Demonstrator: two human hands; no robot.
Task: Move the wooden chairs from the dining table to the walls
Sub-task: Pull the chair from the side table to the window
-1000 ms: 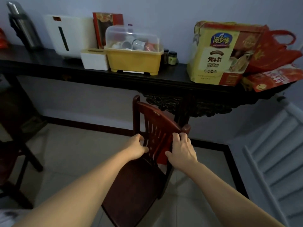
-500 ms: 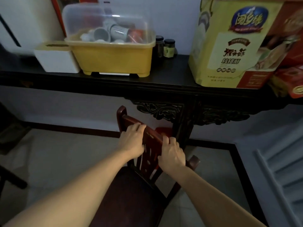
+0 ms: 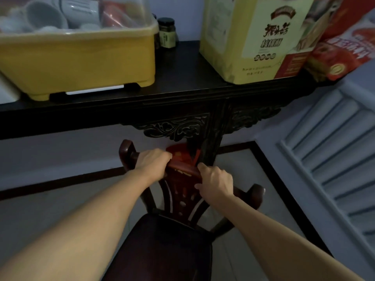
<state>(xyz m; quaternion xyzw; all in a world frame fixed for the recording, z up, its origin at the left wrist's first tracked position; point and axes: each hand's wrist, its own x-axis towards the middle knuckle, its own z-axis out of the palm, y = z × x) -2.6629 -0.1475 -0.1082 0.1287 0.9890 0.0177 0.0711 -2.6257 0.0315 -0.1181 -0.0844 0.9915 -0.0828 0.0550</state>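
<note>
Fingers curled tight over the top rail: left hand (image 3: 151, 162) and right hand (image 3: 216, 183) both clamped on the one chair (image 3: 178, 236). Its backrest faced the wall, seat running back toward the person, rail tilted down to the right. It stood under the console (image 3: 182, 92), by the carved leg (image 3: 205, 142). Above: one yellow tub (image 3: 81, 57), one box (image 3: 253, 39), one jar (image 3: 166, 33).
</note>
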